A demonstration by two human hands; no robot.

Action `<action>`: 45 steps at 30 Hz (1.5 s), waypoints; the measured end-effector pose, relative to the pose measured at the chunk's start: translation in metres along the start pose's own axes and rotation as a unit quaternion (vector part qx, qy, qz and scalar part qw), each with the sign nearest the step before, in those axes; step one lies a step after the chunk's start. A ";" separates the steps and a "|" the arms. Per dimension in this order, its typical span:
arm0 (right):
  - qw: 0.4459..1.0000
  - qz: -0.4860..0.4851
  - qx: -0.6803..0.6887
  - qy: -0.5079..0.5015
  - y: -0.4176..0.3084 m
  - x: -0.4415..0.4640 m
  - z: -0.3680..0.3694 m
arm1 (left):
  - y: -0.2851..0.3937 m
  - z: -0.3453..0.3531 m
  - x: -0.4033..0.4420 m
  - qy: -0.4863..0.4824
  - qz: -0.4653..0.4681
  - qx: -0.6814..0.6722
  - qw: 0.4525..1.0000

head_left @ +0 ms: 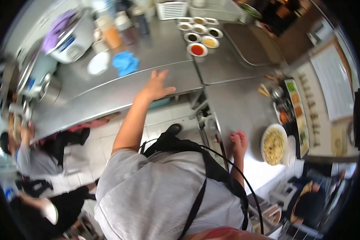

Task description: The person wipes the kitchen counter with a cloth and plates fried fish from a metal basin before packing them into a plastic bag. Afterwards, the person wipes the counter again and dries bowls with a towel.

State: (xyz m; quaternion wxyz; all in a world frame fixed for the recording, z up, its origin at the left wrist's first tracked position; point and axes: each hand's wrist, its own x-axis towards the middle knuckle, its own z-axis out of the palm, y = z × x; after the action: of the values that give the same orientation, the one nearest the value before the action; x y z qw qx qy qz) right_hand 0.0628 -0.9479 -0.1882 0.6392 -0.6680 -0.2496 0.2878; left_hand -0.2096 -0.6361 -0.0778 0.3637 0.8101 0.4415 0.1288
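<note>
My left hand [158,86] reaches out over the front edge of the steel counter [164,56], fingers spread and holding nothing. Just beyond it lies a crumpled blue cloth or glove [125,64], apart from the fingers, with a round white dish or lid [99,63] beside that. Several small white bowls of sauce, one of them a red sauce [197,50], stand to the right. My right hand [239,142] hangs over the edge of the side counter [232,100], its fingers loosely curled and nothing visible in them. The nearest thing to it is a white bowl of pale chopped food [274,146].
Squeeze bottles [109,33] and a white pot-like appliance [73,42] line the back left. A brown tray [252,43] lies at the back right, near a row of garnish containers [296,100]. Other people, one in a grey sleeve [34,158], are at the left and lower right.
</note>
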 end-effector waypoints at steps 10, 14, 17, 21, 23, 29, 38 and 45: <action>0.996 0.001 -0.031 0.084 -0.018 -0.002 0.029 | -0.101 -0.096 -0.036 0.098 -0.178 0.097 0.974; 0.980 0.008 -0.078 0.185 -0.008 0.014 0.045 | -0.154 -0.120 0.012 0.124 -0.143 0.017 0.982; 0.951 -0.003 -0.171 0.258 -0.002 0.027 0.056 | -0.178 -0.104 0.068 0.161 -0.139 0.045 0.976; 0.932 -0.016 -0.209 0.296 0.015 0.024 0.089 | -0.203 -0.089 0.116 0.209 -0.096 0.189 0.955; 0.941 0.010 -0.229 0.250 0.014 0.012 0.115 | -0.217 -0.086 0.135 0.256 -0.033 0.220 0.941; 0.957 0.099 -0.249 0.113 0.075 -0.056 0.166 | -0.217 -0.069 0.197 0.180 0.205 0.181 0.945; 0.790 0.406 -0.438 -0.137 0.119 -0.214 0.189 | -0.141 0.002 0.224 0.150 0.310 0.132 0.929; 0.809 0.435 -0.378 -0.119 0.127 -0.217 0.148 | -0.108 0.015 0.135 0.078 0.344 -0.046 0.935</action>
State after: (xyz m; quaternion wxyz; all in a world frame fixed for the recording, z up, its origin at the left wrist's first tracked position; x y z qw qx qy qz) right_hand -0.1998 -1.0018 -0.3031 0.1096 -0.8561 -0.0958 0.4960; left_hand -0.1906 -0.4969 -0.1795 0.2982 0.8822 0.1569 0.3289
